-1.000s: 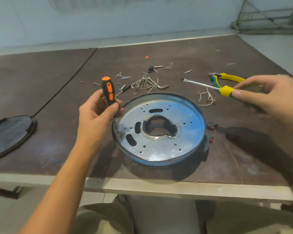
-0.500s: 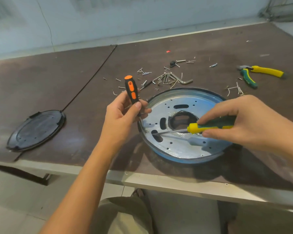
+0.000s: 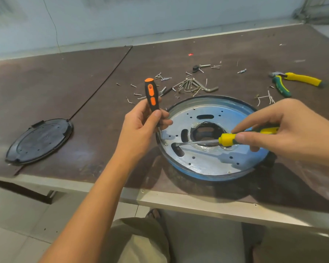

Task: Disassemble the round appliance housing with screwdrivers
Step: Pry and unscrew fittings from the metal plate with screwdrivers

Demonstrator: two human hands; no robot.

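Note:
The round housing, a blue-rimmed shell with a perforated metal plate and a central opening, lies on the table right of centre. My left hand grips an orange-and-black screwdriver upright at the housing's left rim, its shaft going down to a screw near the plate's edge. My right hand holds a yellow-and-green screwdriver nearly flat across the plate, with its tip at the slot on the left side.
A black round cover lies at the table's left near the front edge. Loose screws and hex keys are scattered behind the housing. Yellow-and-green pliers and wire scraps lie at the right.
My right hand brought the yellow screwdriver from above the table's right side down across the plate, tip reaching the left slot. The left hand kept its grip at the rim. The view shifted left.

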